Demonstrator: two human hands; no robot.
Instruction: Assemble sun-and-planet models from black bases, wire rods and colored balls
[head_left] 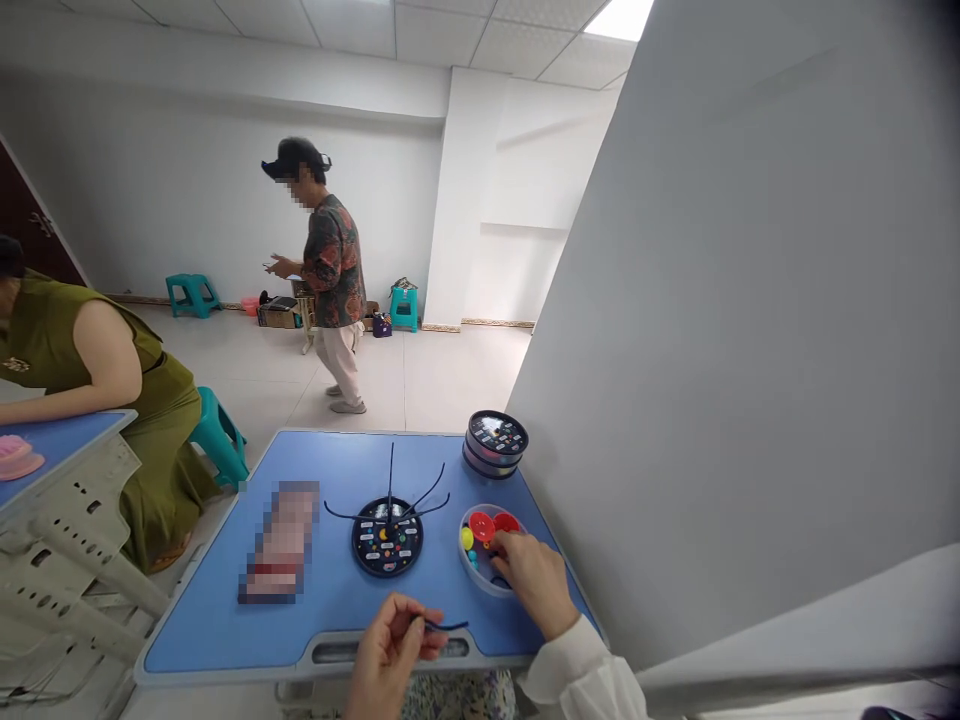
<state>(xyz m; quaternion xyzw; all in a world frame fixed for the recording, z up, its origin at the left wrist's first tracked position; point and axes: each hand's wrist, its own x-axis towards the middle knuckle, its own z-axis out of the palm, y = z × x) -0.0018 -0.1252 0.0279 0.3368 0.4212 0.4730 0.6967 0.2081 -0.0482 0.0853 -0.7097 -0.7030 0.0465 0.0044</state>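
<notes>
My left hand (pixel 396 638), near the table's front edge, pinches a thin black curved rod (pixel 448 627). My right hand (pixel 534 578) reaches into a clear round tub (pixel 487 583), its fingers bent together over the pieces; what they grip, if anything, is hidden. Red half-shells (pixel 482 526), a yellow ball (pixel 466 538) and small blue pieces (pixel 472 560) lie in the tub. Left of it sits a round black base (pixel 388 550) printed with planets and labels. Several thin black rods (pixel 391 475) spread up and outward from its centre.
A stack of round black-lidded tubs (pixel 495 446) stands at the blue table's (pixel 202 620) back right corner, close to a grey wall (pixel 712 380). A pixelated flat item (pixel 281 545) lies left. One person (pixel 335 260) stands beyond; another (pixel 112 370) sits at a table to the left.
</notes>
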